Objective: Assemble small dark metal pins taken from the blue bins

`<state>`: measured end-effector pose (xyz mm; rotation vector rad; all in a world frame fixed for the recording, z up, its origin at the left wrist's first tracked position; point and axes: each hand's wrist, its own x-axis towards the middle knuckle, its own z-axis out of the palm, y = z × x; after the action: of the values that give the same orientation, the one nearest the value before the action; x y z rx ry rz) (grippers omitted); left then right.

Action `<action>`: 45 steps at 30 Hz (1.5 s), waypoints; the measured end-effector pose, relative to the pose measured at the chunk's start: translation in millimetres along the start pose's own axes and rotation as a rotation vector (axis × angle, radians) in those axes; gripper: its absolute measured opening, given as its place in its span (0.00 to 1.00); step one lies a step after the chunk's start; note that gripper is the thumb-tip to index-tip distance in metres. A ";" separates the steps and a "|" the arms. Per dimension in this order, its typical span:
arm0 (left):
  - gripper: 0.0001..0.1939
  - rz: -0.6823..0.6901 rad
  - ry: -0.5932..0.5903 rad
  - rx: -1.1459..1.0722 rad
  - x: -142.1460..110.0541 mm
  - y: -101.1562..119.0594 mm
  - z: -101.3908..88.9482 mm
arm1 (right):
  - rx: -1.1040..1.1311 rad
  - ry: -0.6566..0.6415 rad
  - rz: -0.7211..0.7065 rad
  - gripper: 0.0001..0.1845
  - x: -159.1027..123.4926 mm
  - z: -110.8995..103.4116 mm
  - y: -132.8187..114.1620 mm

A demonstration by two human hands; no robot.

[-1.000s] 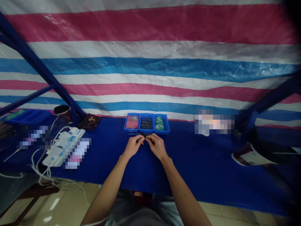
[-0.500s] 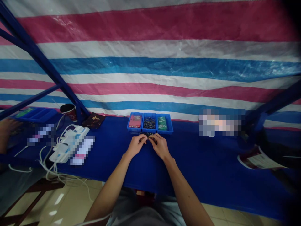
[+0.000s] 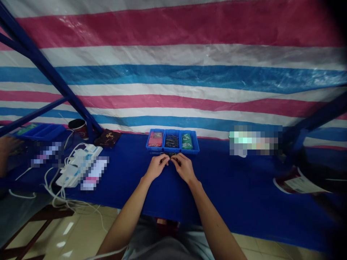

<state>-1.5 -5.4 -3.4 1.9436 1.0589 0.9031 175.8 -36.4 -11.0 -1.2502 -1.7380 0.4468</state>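
My left hand (image 3: 155, 167) and my right hand (image 3: 186, 167) meet over the table, fingertips pinched together and almost touching. Whatever lies between them is too small and too covered to name. Just beyond the fingertips is a little heap of thin dark pieces, like screws (image 3: 168, 154), on the blue tabletop. Behind it stand three joined blue bins (image 3: 189, 152). The left bin has a pink packet (image 3: 155, 140), the middle one many dark, screw-like pieces (image 3: 172, 141), and the right one a green packet with pale bits (image 3: 187, 141).
To the left lie a white power strip (image 3: 78, 168) with tangled cables, a dark brown packet (image 3: 108, 138) and a dark cup (image 3: 79, 129). Another person's hand (image 3: 7, 150) is at the far left near a blue tray (image 3: 45, 132). A blue metal post (image 3: 54, 74) slants behind.
Both hands stay in the same pinched pose at the same spot. The blurred patch at the right has turned from orange to greenish. The view has barely shifted.
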 end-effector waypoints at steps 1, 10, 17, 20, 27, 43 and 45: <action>0.18 0.001 0.000 0.001 0.0 -0.4 0.0 | 0.000 0.000 0.001 0.10 0.0 0.0 0.0; 0.17 0.003 -0.002 -0.001 0.4 -1.1 -0.2 | -0.011 0.002 -0.004 0.09 0.1 -0.4 -0.7; 0.17 0.011 0.000 -0.008 0.0 -0.6 0.0 | -0.020 -0.004 0.000 0.09 0.0 0.0 0.2; 0.17 0.013 0.002 -0.008 0.1 -1.6 0.1 | -0.019 -0.002 -0.001 0.10 -0.1 0.0 0.1; 0.16 0.012 -0.002 -0.016 0.6 -2.7 0.5 | -0.007 -0.017 -0.002 0.09 -0.3 -0.3 0.4; 0.16 0.006 0.002 -0.018 0.7 -3.7 1.2 | -0.017 -0.011 -0.006 0.08 -0.5 1.1 2.2; 0.17 0.002 0.003 -0.012 0.9 -4.2 1.3 | -0.013 -0.005 -0.009 0.08 -0.3 1.9 3.0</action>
<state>-1.6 -3.3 -7.4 1.9344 1.0508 0.9117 175.9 -35.0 -14.3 -1.2508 -1.7528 0.4350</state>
